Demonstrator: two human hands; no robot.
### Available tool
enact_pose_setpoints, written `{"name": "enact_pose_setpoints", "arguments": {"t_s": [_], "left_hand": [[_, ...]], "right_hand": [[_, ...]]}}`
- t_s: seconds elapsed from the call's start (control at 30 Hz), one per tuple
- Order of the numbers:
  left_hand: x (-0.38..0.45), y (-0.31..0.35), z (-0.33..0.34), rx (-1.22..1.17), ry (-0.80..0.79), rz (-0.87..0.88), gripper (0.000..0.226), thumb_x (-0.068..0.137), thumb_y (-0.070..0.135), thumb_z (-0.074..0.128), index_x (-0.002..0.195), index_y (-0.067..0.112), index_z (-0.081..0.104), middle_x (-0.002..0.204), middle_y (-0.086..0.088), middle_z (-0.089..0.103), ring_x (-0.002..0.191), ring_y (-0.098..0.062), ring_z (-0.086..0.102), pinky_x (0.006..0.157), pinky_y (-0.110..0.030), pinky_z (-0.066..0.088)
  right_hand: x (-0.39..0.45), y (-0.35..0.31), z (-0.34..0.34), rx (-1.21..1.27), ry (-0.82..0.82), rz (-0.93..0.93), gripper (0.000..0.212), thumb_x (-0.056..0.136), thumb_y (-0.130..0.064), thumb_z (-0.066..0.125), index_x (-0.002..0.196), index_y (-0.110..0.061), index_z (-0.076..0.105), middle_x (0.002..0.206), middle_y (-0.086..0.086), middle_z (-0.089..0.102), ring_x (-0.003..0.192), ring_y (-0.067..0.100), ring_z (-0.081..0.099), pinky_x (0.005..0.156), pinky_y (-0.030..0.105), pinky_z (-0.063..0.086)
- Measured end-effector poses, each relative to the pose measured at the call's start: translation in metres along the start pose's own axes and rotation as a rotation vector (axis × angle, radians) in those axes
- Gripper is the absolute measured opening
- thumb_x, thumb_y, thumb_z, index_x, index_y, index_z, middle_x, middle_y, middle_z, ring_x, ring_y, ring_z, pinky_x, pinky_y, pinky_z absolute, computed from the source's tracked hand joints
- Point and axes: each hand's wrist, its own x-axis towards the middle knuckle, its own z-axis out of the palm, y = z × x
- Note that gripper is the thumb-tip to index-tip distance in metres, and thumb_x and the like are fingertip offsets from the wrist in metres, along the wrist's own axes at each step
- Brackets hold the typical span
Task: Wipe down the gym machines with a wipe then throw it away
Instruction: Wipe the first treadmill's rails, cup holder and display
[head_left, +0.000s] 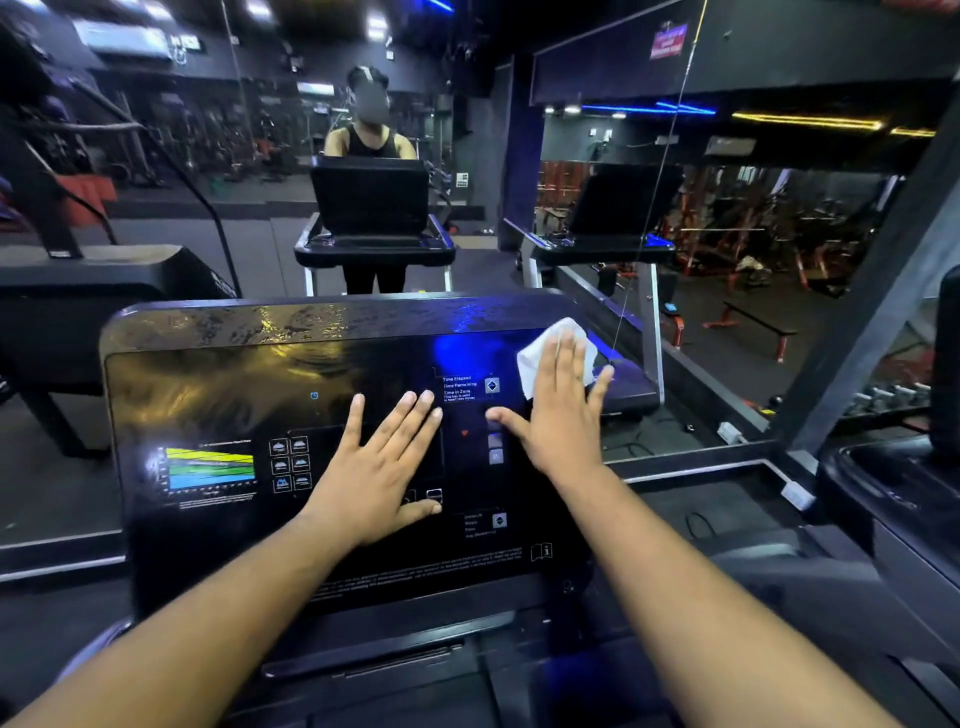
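Observation:
A black treadmill console (218, 384) fills the middle of the head view, glossy, with printed charts and labels. My right hand (558, 410) lies flat with straight fingers on a white wipe (535, 358), pressing it against the console's upper right area. My left hand (376, 470) rests flat, fingers spread, on the console's centre and holds nothing. Part of the wipe is hidden under my right palm.
A wall mirror (260, 182) straight ahead reflects the treadmill and a person standing on it. Another machine's dark body (78, 291) stands to the left. A second treadmill's frame (883, 493) is close on the right, with benches and racks beyond.

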Motion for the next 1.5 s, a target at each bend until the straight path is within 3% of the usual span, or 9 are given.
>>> {"name": "enact_pose_setpoints", "arguments": {"t_s": [0.23, 0.33, 0.43, 0.67, 0.83, 1.07, 1.2, 1.4, 1.5], "left_hand": [[-0.004, -0.01, -0.003, -0.028, 0.0, -0.057, 0.116, 0.079, 0.083, 0.044, 0.162, 0.007, 0.017, 0.172, -0.01, 0.005, 0.158, -0.025, 0.008, 0.121, -0.069, 0.006], [-0.006, -0.017, -0.005, -0.02, -0.006, -0.075, 0.115, 0.079, 0.085, 0.039, 0.162, 0.008, 0.017, 0.172, -0.01, 0.006, 0.158, -0.025, 0.008, 0.121, -0.07, 0.006], [-0.006, -0.02, -0.005, -0.022, -0.004, -0.082, 0.116, 0.079, 0.085, 0.04, 0.162, 0.008, 0.019, 0.172, -0.01, 0.007, 0.158, -0.025, 0.009, 0.121, -0.07, 0.006], [-0.007, -0.017, -0.006, -0.014, 0.0, -0.08, 0.113, 0.08, 0.083, 0.039, 0.162, 0.008, 0.017, 0.172, -0.011, 0.006, 0.158, -0.025, 0.009, 0.12, -0.071, 0.006], [-0.024, -0.013, 0.004, -0.009, -0.001, -0.049, 0.106, 0.084, 0.078, 0.036, 0.162, 0.007, 0.02, 0.171, -0.011, 0.008, 0.158, -0.026, 0.011, 0.12, -0.071, 0.008], [-0.041, -0.001, 0.016, -0.024, -0.01, -0.037, 0.102, 0.085, 0.074, 0.037, 0.162, 0.009, 0.02, 0.171, -0.011, 0.009, 0.158, -0.025, 0.011, 0.12, -0.071, 0.006], [-0.064, 0.011, 0.028, -0.044, -0.01, -0.022, 0.1, 0.085, 0.071, 0.038, 0.161, 0.009, 0.023, 0.171, -0.011, 0.013, 0.157, -0.026, 0.014, 0.121, -0.07, 0.005], [-0.093, 0.02, 0.035, -0.045, -0.063, 0.019, 0.1, 0.084, 0.07, 0.042, 0.162, 0.01, 0.021, 0.171, -0.01, 0.011, 0.158, -0.026, 0.013, 0.122, -0.069, 0.004], [-0.109, 0.01, 0.032, -0.038, -0.09, 0.011, 0.102, 0.082, 0.069, 0.048, 0.162, 0.011, 0.021, 0.171, -0.009, 0.011, 0.158, -0.025, 0.013, 0.122, -0.069, 0.006]], "right_hand": [[-0.045, -0.03, 0.033, -0.188, -0.047, -0.521, 0.127, 0.069, -0.095, 0.033, 0.162, -0.01, 0.013, 0.169, 0.007, 0.006, 0.156, 0.025, 0.01, 0.119, 0.068, 0.006], [-0.016, 0.003, 0.015, -0.177, 0.021, -0.33, 0.124, 0.072, -0.094, 0.023, 0.16, -0.008, 0.015, 0.168, 0.008, 0.008, 0.155, 0.027, 0.016, 0.118, 0.069, -0.001], [0.025, 0.019, -0.02, -0.055, 0.035, -0.042, 0.126, 0.072, -0.095, 0.015, 0.16, -0.009, -0.011, 0.165, 0.005, -0.02, 0.155, 0.024, -0.014, 0.117, 0.063, -0.016], [0.04, -0.051, -0.03, -0.139, 0.0, -0.445, 0.125, 0.07, -0.095, 0.015, 0.161, -0.013, -0.009, 0.169, 0.005, -0.013, 0.156, 0.023, -0.013, 0.119, 0.067, 0.001], [0.0, -0.004, -0.003, 0.005, 0.008, -0.008, 0.126, 0.071, -0.095, 0.013, 0.159, -0.01, -0.015, 0.167, 0.006, -0.019, 0.155, 0.023, -0.016, 0.115, 0.063, -0.016], [-0.153, 0.024, 0.087, -0.038, -0.191, -0.197, 0.123, 0.076, -0.092, 0.026, 0.161, -0.007, -0.002, 0.169, 0.01, -0.01, 0.157, 0.027, -0.001, 0.114, 0.071, 0.018], [-0.206, 0.022, 0.104, 0.037, -0.331, 0.072, 0.126, 0.076, -0.096, 0.016, 0.16, -0.005, -0.008, 0.169, 0.014, -0.007, 0.156, 0.028, -0.007, 0.12, 0.065, -0.002], [-0.212, -0.022, 0.107, -0.108, -0.296, -0.448, 0.127, 0.071, -0.096, 0.036, 0.161, -0.008, 0.015, 0.169, 0.009, -0.007, 0.154, 0.028, 0.019, 0.119, 0.065, 0.004], [-0.177, -0.012, 0.097, -0.117, -0.195, -0.394, 0.119, 0.074, -0.091, 0.034, 0.16, -0.012, 0.013, 0.169, 0.005, -0.011, 0.152, 0.026, 0.027, 0.117, 0.069, 0.008]]}}
